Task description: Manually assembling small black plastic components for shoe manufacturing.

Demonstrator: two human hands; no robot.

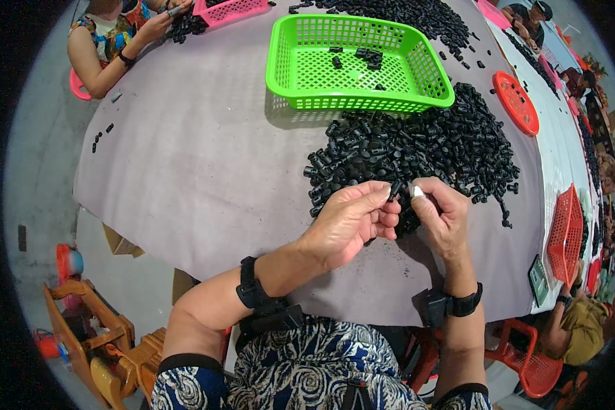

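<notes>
Black plastic piece (394, 189), small and dark, sits pinched between the fingertips of both hands, just on the near edge of the big black heap, which serves as the landmark for everything else.

Far to the left of the heap and beyond it, another person's hand (154, 26) works at a small dark pile (186, 26) beside a pink basket (229, 9). A few stray black bits (101, 136) lie at the left rim of the grey tabletop (198, 171), well apart from the heap.

Just this side of the heap, the left hand (352, 219) is curled, thumb and forefinger closed on the piece. Right behind the heap, touching its far edge, stands a green mesh basket (417, 65) with a handful of black parts on its floor. The heap of black parts (417, 147) itself spreads across the middle of the cloth.

The right hand (443, 217) meets the left at the heap's near edge, fingers bent and closed on the same piece, with something small and white at the thumb tip; what it is cannot be told. Both wrists wear black bands.

Right of the heap lies a round red lid (516, 102), and further right, at the tabletop's edge, a red basket (566, 234) tilted on its side.
</notes>
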